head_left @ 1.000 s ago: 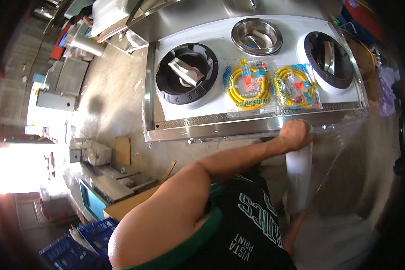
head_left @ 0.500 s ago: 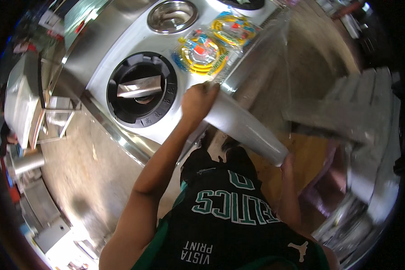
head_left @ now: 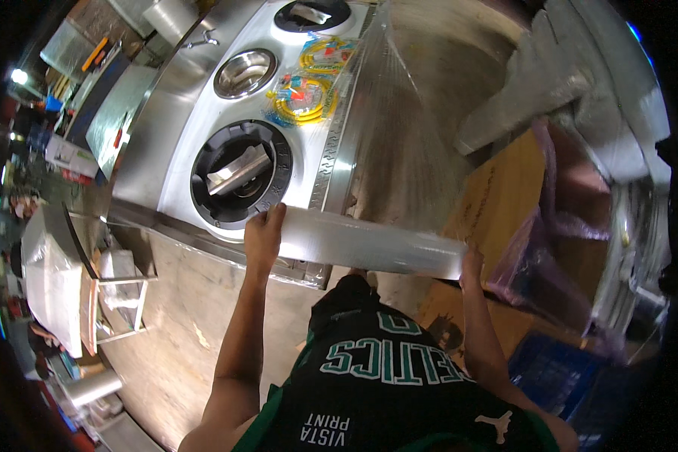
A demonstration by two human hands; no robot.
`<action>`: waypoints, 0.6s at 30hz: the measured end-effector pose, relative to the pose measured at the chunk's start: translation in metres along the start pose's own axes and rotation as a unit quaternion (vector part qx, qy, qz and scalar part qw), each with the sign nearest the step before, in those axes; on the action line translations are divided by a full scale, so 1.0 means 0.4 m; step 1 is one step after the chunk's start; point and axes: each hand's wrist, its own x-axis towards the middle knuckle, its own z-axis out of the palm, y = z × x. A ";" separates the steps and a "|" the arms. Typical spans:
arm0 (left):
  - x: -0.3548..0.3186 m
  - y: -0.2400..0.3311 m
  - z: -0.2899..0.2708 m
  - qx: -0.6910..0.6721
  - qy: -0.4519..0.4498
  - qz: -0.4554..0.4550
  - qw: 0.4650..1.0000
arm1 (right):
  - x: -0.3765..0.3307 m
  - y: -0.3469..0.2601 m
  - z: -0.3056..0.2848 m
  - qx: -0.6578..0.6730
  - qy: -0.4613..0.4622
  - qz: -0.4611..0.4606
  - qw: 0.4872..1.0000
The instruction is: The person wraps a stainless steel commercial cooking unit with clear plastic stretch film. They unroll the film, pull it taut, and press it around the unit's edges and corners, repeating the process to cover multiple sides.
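Note:
A long roll of clear stretch film (head_left: 369, 242) lies crosswise between my hands, in front of my body. My left hand (head_left: 264, 237) is closed around its left end, by the near corner of a steel stove counter (head_left: 147, 158). The right end is gripped by my right hand (head_left: 471, 265), out beyond the counter's right side. From the roll a thin sheet of film (head_left: 399, 143) runs away along that side. On the counter sit a black round burner (head_left: 203, 162) with a metal piece across it, a steel basin (head_left: 245, 73) and bagged yellow hoses (head_left: 301, 102).
Large cardboard boxes (head_left: 505, 200) and pink plastic wrap (head_left: 520, 256) lie to my right, with wrapped grey panels (head_left: 618, 75) behind them. A blue crate (head_left: 554, 369) is at lower right. On the left stands a wrapped unit on a metal frame (head_left: 117, 301). A second burner (head_left: 313, 13) is farther along.
The roll has swung from a slant to nearly level, its left end coming left and nearer me. Both hands keep hold. My view has shifted, showing more of the counter and boxes.

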 end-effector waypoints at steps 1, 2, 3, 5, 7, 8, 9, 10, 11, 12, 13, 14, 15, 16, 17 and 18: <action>-0.027 -0.017 -0.011 -0.009 0.004 -0.005 1.000 | -0.039 0.020 0.005 0.044 0.018 -0.003 0.999; -0.055 -0.033 -0.031 -0.008 0.007 0.010 1.000 | -0.097 0.046 0.013 0.095 0.061 0.002 0.994; -0.088 -0.052 -0.054 -0.004 0.007 0.005 1.000 | -0.157 0.072 0.015 0.140 0.096 0.011 0.985; -0.147 -0.091 -0.120 0.033 -0.015 -0.019 0.999 | -0.259 0.108 -0.004 0.066 0.046 0.071 0.994; -0.193 -0.123 -0.183 0.044 -0.005 -0.002 0.999 | -0.345 0.110 0.005 -0.066 0.035 -0.005 0.997; -0.214 -0.143 -0.219 0.052 -0.002 0.006 0.999 | -0.392 0.111 0.014 -0.090 0.056 -0.070 0.992; -0.224 -0.162 -0.253 0.045 -0.011 -0.003 0.999 | -0.450 0.120 0.016 -0.132 0.070 -0.078 0.986; -0.231 -0.183 -0.283 0.024 -0.009 0.012 1.000 | -0.495 0.121 0.026 -0.170 0.079 -0.069 0.980; -0.237 -0.205 -0.312 0.008 -0.009 0.011 1.000 | -0.542 0.124 0.036 -0.123 0.073 -0.058 0.988; -0.241 -0.227 -0.336 -0.001 -0.011 -0.011 1.000 | -0.579 0.122 0.051 -0.071 0.063 -0.031 0.995; -0.245 -0.252 -0.372 -0.012 -0.024 -0.003 1.000 | -0.620 0.123 0.067 -0.008 0.057 -0.005 0.998; -0.245 -0.277 -0.401 -0.031 -0.028 0.002 0.999 | -0.657 0.120 0.086 -0.043 0.070 0.007 0.997; -0.241 -0.304 -0.438 -0.050 -0.032 0.007 0.998 | -0.698 0.115 0.113 -0.065 0.091 0.017 0.994; -0.233 -0.331 -0.474 -0.069 -0.036 0.012 0.997 | -0.738 0.110 0.140 -0.085 0.107 0.043 0.990; -0.225 -0.360 -0.518 -0.021 -0.032 0.016 0.999 | -0.786 0.106 0.160 -0.121 0.108 -0.016 0.987; -0.216 -0.391 -0.560 -0.032 -0.042 0.026 0.998 | -0.834 0.103 0.177 -0.155 0.106 -0.060 0.980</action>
